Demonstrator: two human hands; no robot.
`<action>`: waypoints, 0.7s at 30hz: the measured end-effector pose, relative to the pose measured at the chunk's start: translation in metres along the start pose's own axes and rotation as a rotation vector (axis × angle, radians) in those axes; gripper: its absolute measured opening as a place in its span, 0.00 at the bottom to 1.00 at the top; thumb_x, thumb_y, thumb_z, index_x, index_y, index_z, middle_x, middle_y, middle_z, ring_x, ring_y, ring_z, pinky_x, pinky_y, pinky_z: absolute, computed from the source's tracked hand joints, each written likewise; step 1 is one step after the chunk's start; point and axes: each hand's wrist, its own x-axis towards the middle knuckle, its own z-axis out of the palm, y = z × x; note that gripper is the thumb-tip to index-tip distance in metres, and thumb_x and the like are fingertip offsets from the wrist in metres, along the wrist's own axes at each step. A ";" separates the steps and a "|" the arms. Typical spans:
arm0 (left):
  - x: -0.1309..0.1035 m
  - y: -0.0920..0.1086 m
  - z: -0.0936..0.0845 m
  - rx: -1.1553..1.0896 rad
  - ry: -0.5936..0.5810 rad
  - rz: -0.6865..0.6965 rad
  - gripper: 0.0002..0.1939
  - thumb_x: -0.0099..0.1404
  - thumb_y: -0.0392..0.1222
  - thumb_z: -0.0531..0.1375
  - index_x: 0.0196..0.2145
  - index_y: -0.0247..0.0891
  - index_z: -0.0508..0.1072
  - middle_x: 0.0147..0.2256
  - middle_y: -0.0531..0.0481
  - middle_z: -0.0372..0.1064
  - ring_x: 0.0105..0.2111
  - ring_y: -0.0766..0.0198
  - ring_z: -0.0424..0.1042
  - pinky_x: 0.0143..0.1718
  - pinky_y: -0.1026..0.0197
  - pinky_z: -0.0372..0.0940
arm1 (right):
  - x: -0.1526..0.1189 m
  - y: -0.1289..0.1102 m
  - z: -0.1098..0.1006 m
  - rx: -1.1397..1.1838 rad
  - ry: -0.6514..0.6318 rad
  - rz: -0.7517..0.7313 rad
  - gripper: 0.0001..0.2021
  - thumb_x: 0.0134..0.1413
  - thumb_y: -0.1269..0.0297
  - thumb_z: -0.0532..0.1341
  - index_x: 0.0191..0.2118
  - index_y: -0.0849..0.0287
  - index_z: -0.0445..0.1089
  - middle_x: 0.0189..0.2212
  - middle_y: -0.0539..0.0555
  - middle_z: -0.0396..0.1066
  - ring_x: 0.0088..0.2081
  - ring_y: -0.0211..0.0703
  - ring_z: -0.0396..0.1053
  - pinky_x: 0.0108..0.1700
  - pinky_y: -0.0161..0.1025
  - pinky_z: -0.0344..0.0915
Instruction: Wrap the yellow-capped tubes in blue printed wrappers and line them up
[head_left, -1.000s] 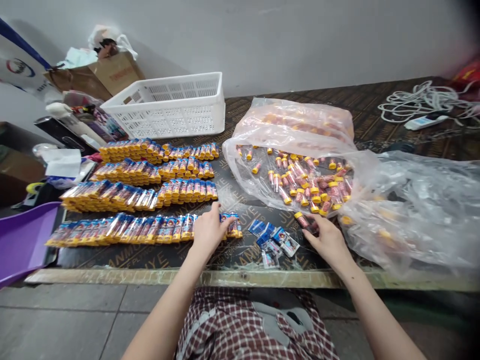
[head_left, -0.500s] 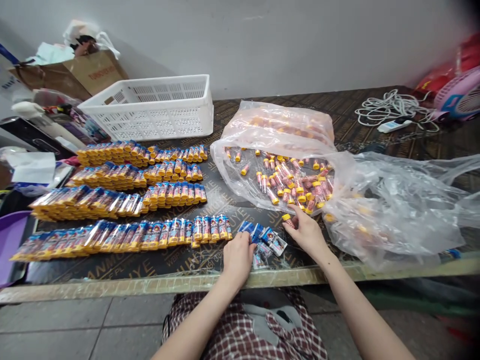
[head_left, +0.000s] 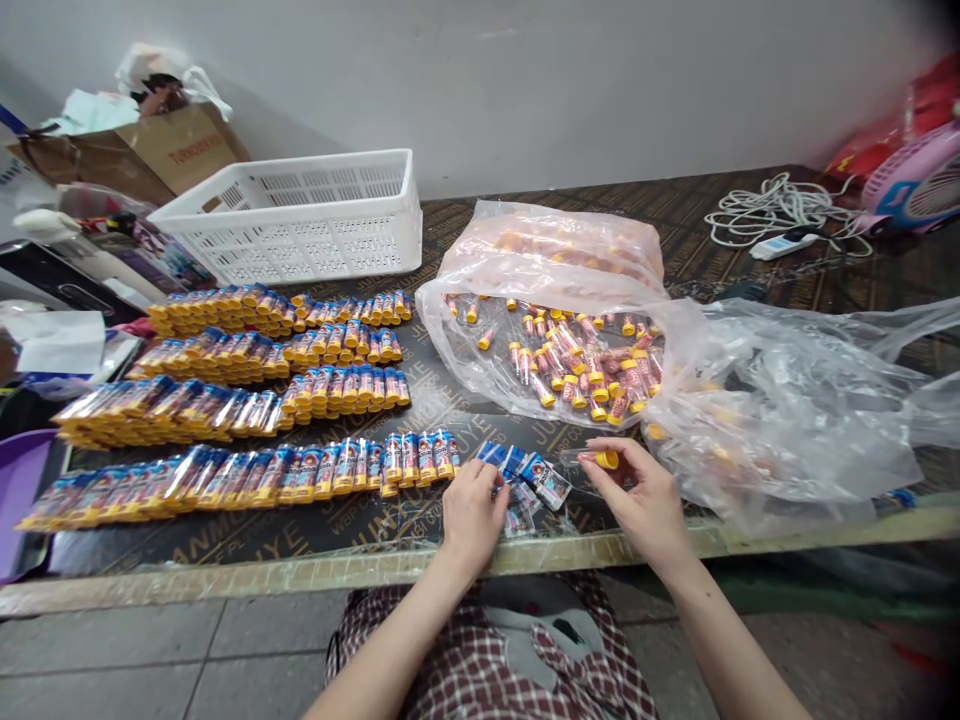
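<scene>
Between finger and thumb of my right hand (head_left: 646, 500) is a small clear tube (head_left: 591, 457) with a yellow cap, lying almost level, its cap towards the right. My left hand (head_left: 474, 515) is closed at the left edge of a loose pile of blue-printed plastic sleeves (head_left: 551, 480); its fingertips are partly hidden among them. Just beyond my right hand, an open clear plastic bag (head_left: 469, 375) holds many similar yellow-capped tubes (head_left: 574, 360) with pinkish contents. To the left, tubes in blue printed sleeves (head_left: 300, 470) lie in long rows, several of them stacked.
A white slatted crate (head_left: 300, 245) stands behind the rows. Crumpled clear plastic (head_left: 810, 410) covers the right side. A coiled white cable (head_left: 780, 215) and a pink fan (head_left: 911, 185) sit at the back right. A purple dustpan-like piece (head_left: 22, 500) is at the left edge.
My right hand has drawn back from the bag's mouth, and the tube in its fingers has turned from steep to nearly level. My left hand has stayed by the sleeves.
</scene>
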 end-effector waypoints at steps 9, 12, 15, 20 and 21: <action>0.014 0.016 -0.025 -1.171 0.041 -0.503 0.21 0.45 0.37 0.66 0.37 0.37 0.64 0.21 0.58 0.67 0.21 0.70 0.66 0.28 0.66 0.64 | -0.021 -0.031 0.009 0.319 0.014 -0.119 0.08 0.54 0.69 0.61 0.40 0.53 0.71 0.42 0.54 0.67 0.45 0.43 0.67 0.42 0.37 0.68; 0.017 0.017 -0.034 -1.295 0.052 -0.577 0.21 0.42 0.40 0.69 0.35 0.33 0.70 0.24 0.54 0.70 0.22 0.71 0.67 0.28 0.66 0.65 | -0.028 -0.035 0.012 0.299 0.006 -0.139 0.10 0.54 0.70 0.60 0.42 0.52 0.71 0.43 0.54 0.67 0.45 0.44 0.67 0.42 0.38 0.68; 0.018 0.016 -0.037 -1.346 0.100 -0.615 0.16 0.41 0.43 0.71 0.24 0.31 0.72 0.23 0.54 0.68 0.23 0.73 0.66 0.27 0.68 0.65 | -0.033 -0.033 0.014 0.258 0.003 -0.157 0.12 0.54 0.71 0.61 0.44 0.51 0.71 0.44 0.55 0.67 0.45 0.45 0.67 0.42 0.39 0.68; 0.018 0.012 -0.036 -1.331 0.167 -0.639 0.17 0.39 0.46 0.71 0.21 0.31 0.73 0.21 0.54 0.68 0.22 0.72 0.65 0.26 0.68 0.64 | -0.037 -0.033 0.016 0.214 0.028 -0.193 0.13 0.54 0.73 0.61 0.44 0.51 0.71 0.43 0.54 0.68 0.43 0.43 0.68 0.47 0.43 0.66; 0.018 0.011 -0.035 -1.321 0.187 -0.642 0.17 0.39 0.47 0.71 0.20 0.31 0.73 0.21 0.54 0.68 0.22 0.72 0.65 0.25 0.68 0.64 | -0.037 -0.033 0.016 0.207 0.032 -0.203 0.13 0.54 0.73 0.61 0.44 0.51 0.71 0.43 0.54 0.68 0.43 0.43 0.68 0.48 0.43 0.66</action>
